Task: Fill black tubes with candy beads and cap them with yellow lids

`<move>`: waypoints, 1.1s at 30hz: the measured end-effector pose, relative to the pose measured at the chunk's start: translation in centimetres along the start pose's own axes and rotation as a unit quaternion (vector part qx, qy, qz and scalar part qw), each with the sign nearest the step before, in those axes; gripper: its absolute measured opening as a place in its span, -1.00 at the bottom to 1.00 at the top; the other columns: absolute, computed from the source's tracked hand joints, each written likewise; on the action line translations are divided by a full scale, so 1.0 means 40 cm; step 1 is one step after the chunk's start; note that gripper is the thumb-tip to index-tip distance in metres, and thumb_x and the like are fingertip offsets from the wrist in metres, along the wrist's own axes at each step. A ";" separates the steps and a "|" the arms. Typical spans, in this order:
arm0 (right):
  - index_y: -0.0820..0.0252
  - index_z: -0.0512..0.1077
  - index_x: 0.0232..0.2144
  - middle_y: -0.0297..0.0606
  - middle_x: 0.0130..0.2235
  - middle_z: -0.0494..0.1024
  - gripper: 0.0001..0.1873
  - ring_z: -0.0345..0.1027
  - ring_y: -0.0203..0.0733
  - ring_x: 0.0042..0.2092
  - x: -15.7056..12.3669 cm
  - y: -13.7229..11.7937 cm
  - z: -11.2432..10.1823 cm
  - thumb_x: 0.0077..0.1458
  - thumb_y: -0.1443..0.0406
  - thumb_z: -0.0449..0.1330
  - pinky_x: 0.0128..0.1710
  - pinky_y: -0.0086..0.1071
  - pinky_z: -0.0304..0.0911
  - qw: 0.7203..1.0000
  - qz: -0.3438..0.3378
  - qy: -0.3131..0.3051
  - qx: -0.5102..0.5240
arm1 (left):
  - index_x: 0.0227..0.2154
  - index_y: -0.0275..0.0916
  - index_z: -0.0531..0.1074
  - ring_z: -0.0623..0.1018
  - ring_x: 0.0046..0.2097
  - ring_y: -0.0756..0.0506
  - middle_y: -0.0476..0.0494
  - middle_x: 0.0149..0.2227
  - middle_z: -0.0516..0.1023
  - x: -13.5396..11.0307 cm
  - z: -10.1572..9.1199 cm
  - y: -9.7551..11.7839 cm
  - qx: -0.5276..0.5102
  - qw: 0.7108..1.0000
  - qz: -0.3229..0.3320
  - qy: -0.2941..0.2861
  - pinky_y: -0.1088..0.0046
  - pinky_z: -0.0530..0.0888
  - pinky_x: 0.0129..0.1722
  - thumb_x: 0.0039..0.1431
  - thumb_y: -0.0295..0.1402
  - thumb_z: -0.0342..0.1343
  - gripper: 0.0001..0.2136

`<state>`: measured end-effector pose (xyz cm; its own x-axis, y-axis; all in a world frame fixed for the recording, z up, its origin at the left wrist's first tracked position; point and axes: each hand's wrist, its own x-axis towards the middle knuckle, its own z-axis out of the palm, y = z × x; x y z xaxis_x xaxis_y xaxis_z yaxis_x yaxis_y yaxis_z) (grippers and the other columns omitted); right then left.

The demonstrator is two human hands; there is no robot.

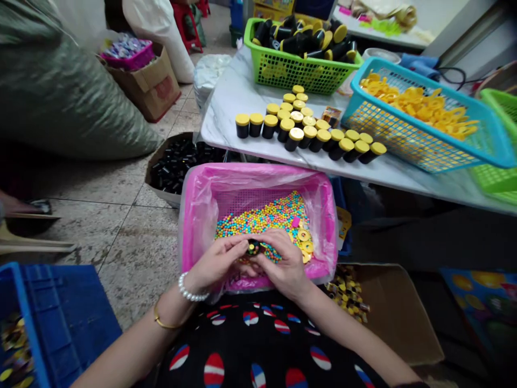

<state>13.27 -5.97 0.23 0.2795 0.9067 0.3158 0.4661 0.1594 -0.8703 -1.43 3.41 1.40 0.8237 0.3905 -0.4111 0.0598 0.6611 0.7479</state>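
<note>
Both hands come together over a pink basket lined with clear plastic. My left hand and my right hand are closed around a small black canister, whose open mouth faces up with something yellow and coloured beads showing in it. Beneath the hands lie many small candy-like beads in yellow, blue, pink and green. Several round yellow lids rest on the beads at the basket's right side, near my right hand. My fingers hide the canister's lower part.
On the marble-look table, yellow-capped black canisters stand in rows. Behind them sit a green basket of canisters and a blue basket of yellow pieces. A box of black canisters, a blue crate and a cardboard box surround me.
</note>
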 end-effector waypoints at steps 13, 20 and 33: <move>0.07 0.43 0.00 -0.21 -0.09 0.56 -0.64 0.42 -0.15 -0.12 0.034 0.021 -0.104 0.13 0.26 0.23 -0.08 -0.24 0.31 0.996 0.012 -0.081 -0.042 | 0.22 -0.19 0.18 0.52 -0.47 0.05 -0.07 -0.40 0.53 -0.006 0.009 0.007 0.035 0.999 0.036 -0.021 0.55 0.47 -0.46 0.15 -0.33 0.21 -0.41; 0.16 0.51 -0.24 -0.15 -0.25 0.53 -0.82 0.42 -0.07 -0.24 0.021 0.119 -0.168 0.06 0.33 0.19 -0.27 -0.28 0.27 0.900 0.154 -0.181 -0.366 | -0.03 -0.19 0.47 0.51 -0.27 -0.01 -0.12 -0.16 0.52 0.001 0.019 0.011 0.205 0.974 0.095 0.013 0.42 0.48 -0.25 0.01 -0.43 0.28 -0.60; 0.10 0.47 -0.21 -0.34 -0.31 0.47 -0.79 0.39 -0.27 -0.33 0.030 0.058 -0.114 0.08 0.20 0.26 -0.33 -0.35 0.36 0.899 0.315 -0.056 0.298 | -0.01 -0.18 0.48 0.53 -0.15 -0.08 -0.12 -0.16 0.55 0.014 0.020 -0.003 0.260 0.956 0.121 0.053 0.35 0.48 -0.13 0.05 -0.40 0.26 -0.61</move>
<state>18.51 -6.31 0.32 0.2288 0.9186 -0.3221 -0.2975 -0.2490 -0.9217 -0.53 3.02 1.51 0.7893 0.5724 -0.2222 0.1691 0.1453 0.9748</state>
